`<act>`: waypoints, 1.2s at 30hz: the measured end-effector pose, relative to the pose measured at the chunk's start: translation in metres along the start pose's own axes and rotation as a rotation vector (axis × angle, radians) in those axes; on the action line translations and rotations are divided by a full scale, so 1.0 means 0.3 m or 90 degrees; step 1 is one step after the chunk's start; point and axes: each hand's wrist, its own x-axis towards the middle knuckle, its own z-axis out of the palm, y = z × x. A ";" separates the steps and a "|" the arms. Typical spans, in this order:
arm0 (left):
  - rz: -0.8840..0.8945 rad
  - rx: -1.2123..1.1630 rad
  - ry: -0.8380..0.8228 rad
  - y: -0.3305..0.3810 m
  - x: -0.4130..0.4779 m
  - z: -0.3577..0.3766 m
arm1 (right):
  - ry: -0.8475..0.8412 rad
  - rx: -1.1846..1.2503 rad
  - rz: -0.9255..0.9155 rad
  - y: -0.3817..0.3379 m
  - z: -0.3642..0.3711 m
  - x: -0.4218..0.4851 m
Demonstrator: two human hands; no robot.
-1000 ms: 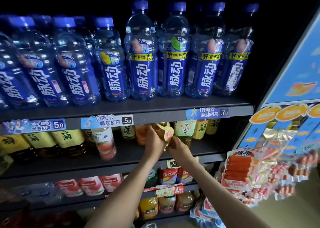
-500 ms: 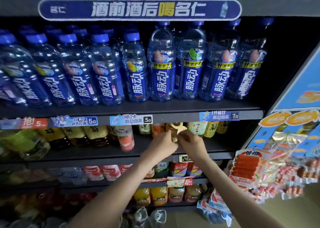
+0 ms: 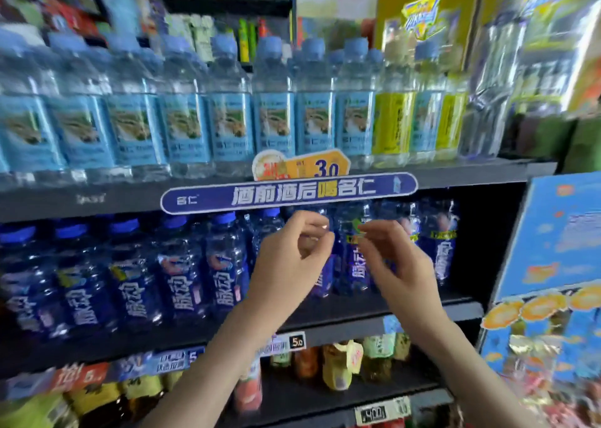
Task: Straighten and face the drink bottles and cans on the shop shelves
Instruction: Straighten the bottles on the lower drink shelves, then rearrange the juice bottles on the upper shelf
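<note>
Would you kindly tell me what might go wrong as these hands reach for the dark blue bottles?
The left hand and right hand are just under the banner sign; raising them may knock it loose. The dark blue bottles stand tightly packed, so turning one may twist or tip neighbours.

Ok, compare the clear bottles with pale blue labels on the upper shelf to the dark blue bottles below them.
The pale-blue-labelled clear bottles have light blue caps; the dark blue bottles have deeper blue caps. The pale-labelled ones carry a landscape picture, the dark ones big white characters. Both rows stand with labels facing out.
</note>
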 end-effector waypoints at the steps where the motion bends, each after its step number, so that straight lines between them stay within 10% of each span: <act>1: 0.025 -0.014 0.013 0.024 0.015 -0.010 | 0.027 -0.008 -0.016 -0.018 -0.009 0.024; 19: 0.101 0.041 0.094 0.185 0.220 0.146 | 0.229 -0.114 0.077 0.032 -0.356 0.308; 36: -0.105 0.038 0.315 0.066 0.076 -0.330 | -0.080 0.117 -0.108 -0.325 0.333 0.296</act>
